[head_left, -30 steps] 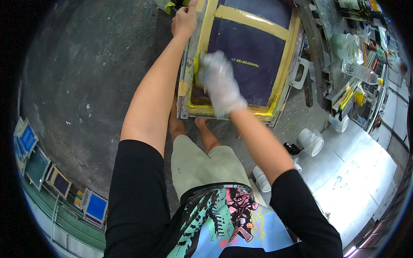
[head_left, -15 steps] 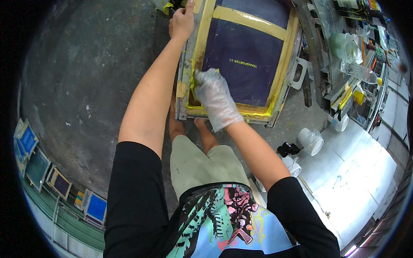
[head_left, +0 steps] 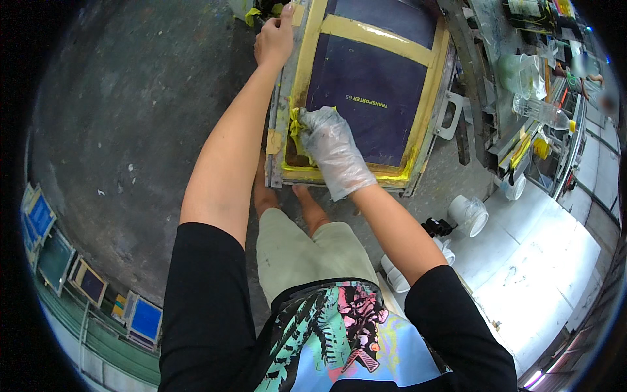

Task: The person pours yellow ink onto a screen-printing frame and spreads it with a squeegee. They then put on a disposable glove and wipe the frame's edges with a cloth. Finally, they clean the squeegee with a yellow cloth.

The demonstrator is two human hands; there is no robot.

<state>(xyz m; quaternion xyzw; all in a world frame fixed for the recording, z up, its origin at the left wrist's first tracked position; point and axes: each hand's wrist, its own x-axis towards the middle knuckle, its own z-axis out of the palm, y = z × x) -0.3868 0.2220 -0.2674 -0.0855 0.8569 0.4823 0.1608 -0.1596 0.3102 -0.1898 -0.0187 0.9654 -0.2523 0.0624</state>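
Note:
A screen-printing frame [head_left: 276, 155] with a dark purple mesh [head_left: 385, 127] and yellowed tape round its border lies in front of me. My left hand [head_left: 273, 42] is bare and closed on its left edge, toward the far end; the thumb lies along the top. In a clear plastic glove, my right hand [head_left: 331, 136] grips a crumpled yellow-stained rag [head_left: 297, 132] at the near left inside corner of the frame. Bright yellow ink [head_left: 385, 175] smears the near border. The gloved fingertips are partly hidden by the rag.
On the right, a cluttered bench holds a plastic bottle [head_left: 543, 112] and a translucent tub [head_left: 518, 73]. White buckets [head_left: 462, 212] stand beside a pale board [head_left: 532, 261]. A metal handle [head_left: 450, 116] sits at the frame's right side. More screens [head_left: 145, 319] lean at the lower left.
My gloved right hand has shifted slightly right and nearer with the rag, more of which now shows. My left hand stays at the frame's edge.

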